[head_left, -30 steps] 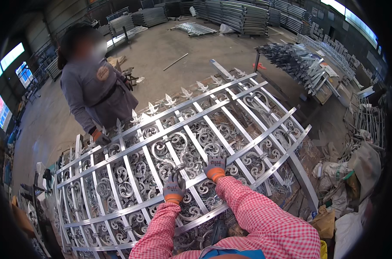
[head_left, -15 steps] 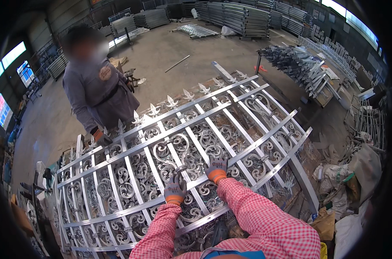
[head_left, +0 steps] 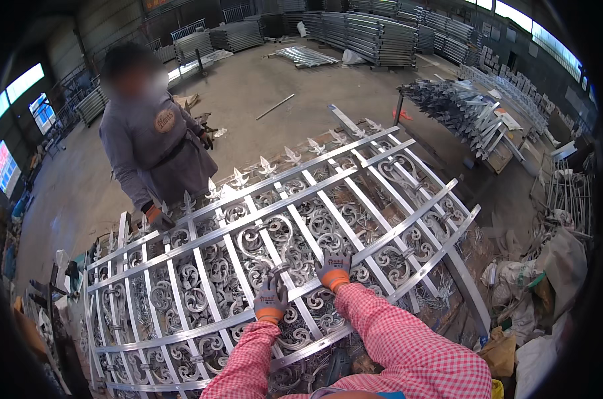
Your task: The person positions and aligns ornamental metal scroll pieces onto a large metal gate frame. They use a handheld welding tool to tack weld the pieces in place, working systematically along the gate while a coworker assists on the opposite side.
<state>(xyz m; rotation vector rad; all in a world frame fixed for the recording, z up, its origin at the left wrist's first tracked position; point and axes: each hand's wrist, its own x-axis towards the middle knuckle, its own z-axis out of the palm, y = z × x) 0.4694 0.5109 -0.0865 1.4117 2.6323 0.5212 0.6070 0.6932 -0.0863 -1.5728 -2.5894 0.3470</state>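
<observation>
- Evidently stiff, probably heavy silver ornamental fence panel, lying flat between wearer and co-worker; take rails, spare scrolls.
- Left hand, right hand: gloved fingers slightly parted on inner lower rail; grip underneath, cannot tell.
- Count: one panel, four long rails, two wearer's hands, one co-worker; spear finials overlap, uncounted.
</observation>
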